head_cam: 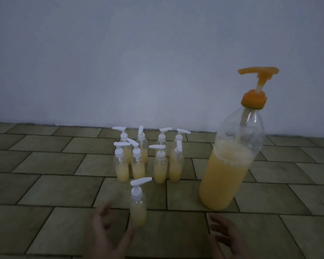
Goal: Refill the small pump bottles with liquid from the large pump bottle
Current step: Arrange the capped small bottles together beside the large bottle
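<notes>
A large clear pump bottle point(230, 165) with an orange pump head stands on the tiled floor at the right, a bit over half full of yellow liquid. Several small clear bottles with white pumps point(148, 157) stand in a cluster near the wall, each holding yellow liquid. One more small pump bottle point(138, 206) stands alone in front of them. My left hand point(108, 234) is just left of that lone bottle, fingers spread and blurred, its thumb close to the bottle's base. My right hand point(228, 238) hovers to the right, fingers loosely spread, holding nothing.
The floor is paved with greenish rectangular tiles point(45, 184). A plain pale wall point(120, 62) rises right behind the cluster of small bottles. The light is dim.
</notes>
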